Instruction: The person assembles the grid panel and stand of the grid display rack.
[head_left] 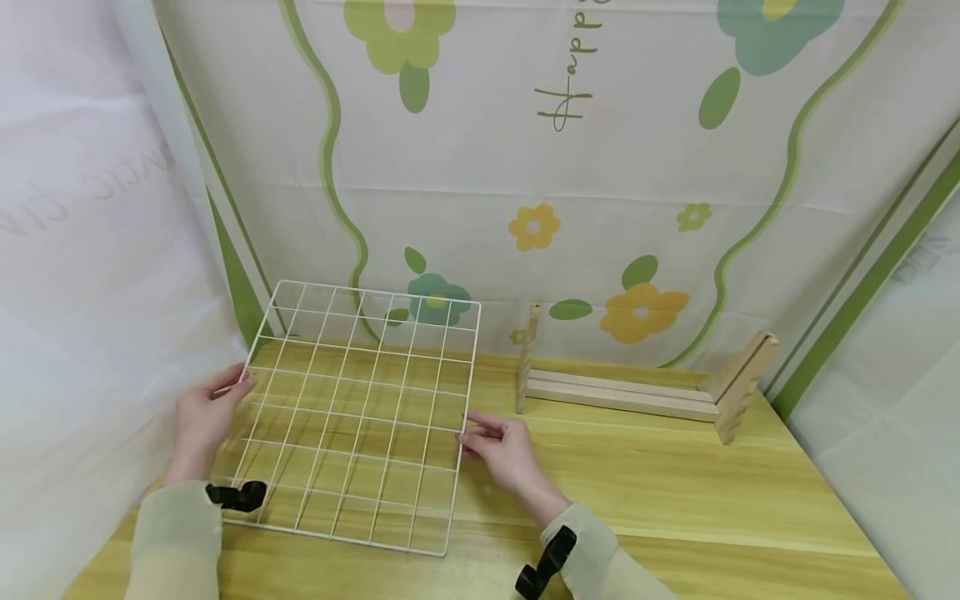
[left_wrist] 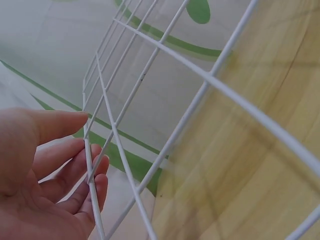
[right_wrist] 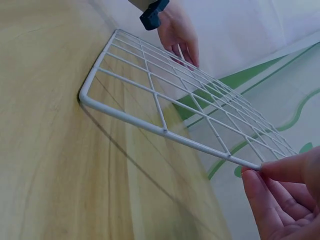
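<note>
A white wire grid panel (head_left: 364,417) is tilted above the wooden table, its far edge raised and its near edge low. In the right wrist view, a near corner of the panel (right_wrist: 165,132) appears to touch the table. My left hand (head_left: 206,417) holds the left edge, with the thumb on one side and the fingers curled behind the wire in the left wrist view. On the opposite edge, my right hand (head_left: 510,450) pinches the rim between thumb and fingers. The right fingertips are partly hidden behind the rim in the head view.
To the right, a light wooden stand (head_left: 622,398) with two upright ends joined by a low crossbar sits at the back of the table (head_left: 675,492). White cloth (head_left: 637,167) with printed flowers hangs behind, and more cloth hangs on both sides.
</note>
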